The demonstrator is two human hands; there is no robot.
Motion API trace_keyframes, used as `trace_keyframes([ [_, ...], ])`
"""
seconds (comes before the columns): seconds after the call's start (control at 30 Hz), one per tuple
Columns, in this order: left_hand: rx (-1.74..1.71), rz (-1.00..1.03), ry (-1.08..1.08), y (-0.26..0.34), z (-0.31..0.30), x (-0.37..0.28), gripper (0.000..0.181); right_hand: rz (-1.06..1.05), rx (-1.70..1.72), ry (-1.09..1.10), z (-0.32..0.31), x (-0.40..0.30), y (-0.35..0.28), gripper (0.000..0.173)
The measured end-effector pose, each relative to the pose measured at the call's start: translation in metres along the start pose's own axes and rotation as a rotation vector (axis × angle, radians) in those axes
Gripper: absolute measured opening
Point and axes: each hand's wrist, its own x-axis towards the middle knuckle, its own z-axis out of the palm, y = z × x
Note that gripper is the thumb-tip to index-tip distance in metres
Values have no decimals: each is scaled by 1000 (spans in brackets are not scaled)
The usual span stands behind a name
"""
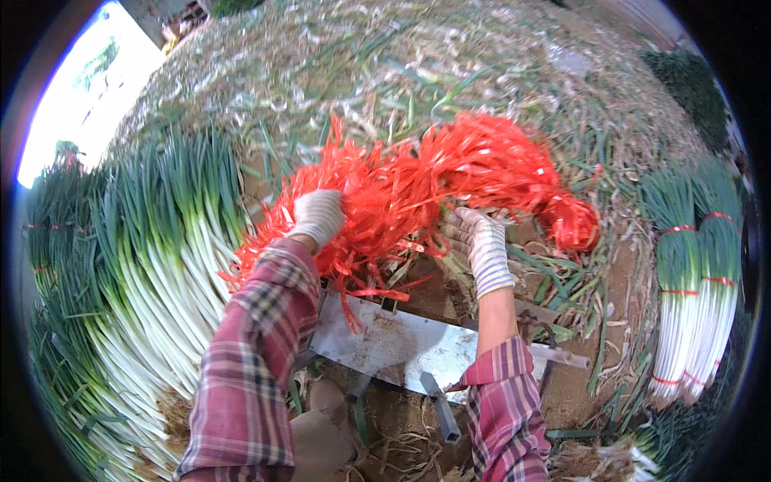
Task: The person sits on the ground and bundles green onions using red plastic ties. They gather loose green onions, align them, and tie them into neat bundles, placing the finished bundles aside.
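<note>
A large tangled bundle of red plastic strips (pixel 385 199) lies beyond a low metal bench (pixel 391 343), with some ends hanging over its far edge. My left hand (pixel 318 215), in a pale knitted glove, is closed at the bundle's left part, strips around its fingers. My right hand (pixel 479 244), in a striped glove, is at the near side of the bundle, fingers partly spread and bent. Whether those fingertips pinch a strip cannot be told. Both forearms wear a plaid sleeve.
Loose green onions (pixel 162 259) are stacked at the left, with tied bundles (pixel 51 241) beyond them. More bundles with red ties (pixel 677 289) stand at the right. Onion leaves and peelings (pixel 373 72) litter the ground. A metal bar (pixel 560 355) juts from the bench's right end.
</note>
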Motion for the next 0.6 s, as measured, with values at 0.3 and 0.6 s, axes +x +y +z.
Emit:
trace_keyframes([
  [0.3,-458,255,492,-39,-313,-196,33,-101,265,-201,-1,-201,-27,23],
  [0.6,-447,667,306,-98,-374,-539,57,41,900,-694,128,-418,42,60],
])
